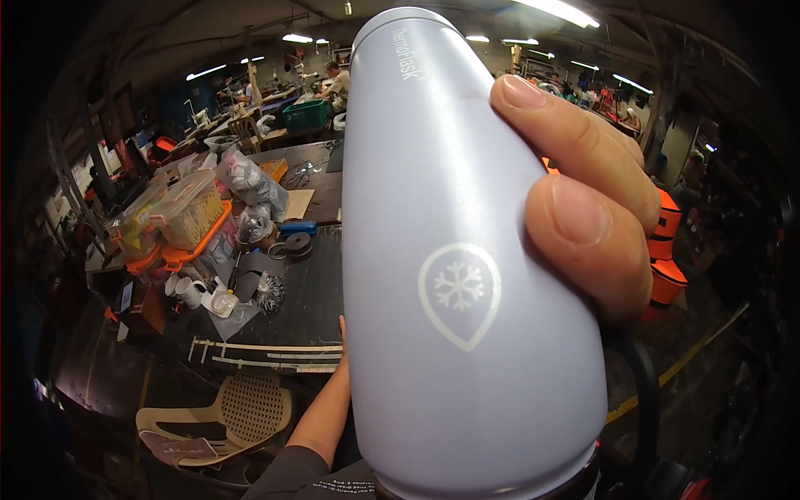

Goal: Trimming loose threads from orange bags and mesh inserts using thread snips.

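Right hand (575,192) gripping the lilac flask (417,200), fingers on its side, held up close to the camera and blocking mid-view. Left hand (342,333) is at the bench (321,304) front edge, mostly hidden behind the flask (can't tell if open or closed). Left of the flask, bench carries tubs (193,208), dark roll (298,243), pale strips (283,357).

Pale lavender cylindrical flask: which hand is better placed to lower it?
Probably the right hand: its fingers hold the pale lavender cylindrical flask, while the left hand is mostly hidden behind it.
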